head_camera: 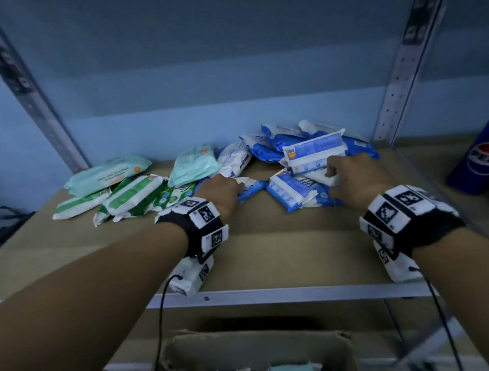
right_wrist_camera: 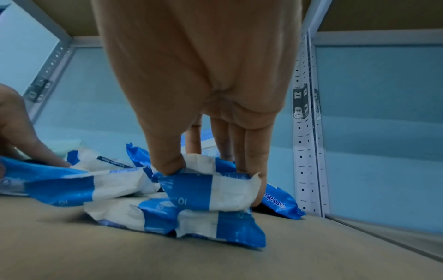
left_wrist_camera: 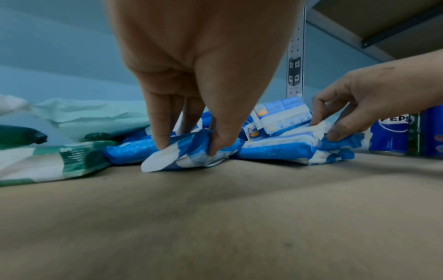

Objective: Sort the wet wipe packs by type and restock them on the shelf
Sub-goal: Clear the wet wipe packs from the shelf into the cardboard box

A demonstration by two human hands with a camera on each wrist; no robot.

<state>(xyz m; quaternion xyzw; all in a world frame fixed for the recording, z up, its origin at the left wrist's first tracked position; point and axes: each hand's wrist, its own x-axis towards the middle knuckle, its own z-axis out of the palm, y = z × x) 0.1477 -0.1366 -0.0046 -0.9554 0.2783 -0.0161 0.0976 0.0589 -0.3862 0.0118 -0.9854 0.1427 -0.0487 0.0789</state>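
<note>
Left hand (left_wrist_camera: 191, 75) pinches a blue-white wipe pack (left_wrist_camera: 187, 151) lying on the shelf board (head_camera: 262, 245). Right hand (right_wrist_camera: 203, 85) grips another blue pack (right_wrist_camera: 206, 189) atop the blue heap (head_camera: 308, 143). Green and mint packs (head_camera: 126, 187) lie left. Pepsi can (head_camera: 485, 154) stands far right; carton (head_camera: 253, 353) below.

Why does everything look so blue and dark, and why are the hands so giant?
Head view: dim bluish light, shelf posts bowed by the wide lens. Left wrist view: left hand looms because it's close. Right wrist view: right hand looms likewise.
</note>
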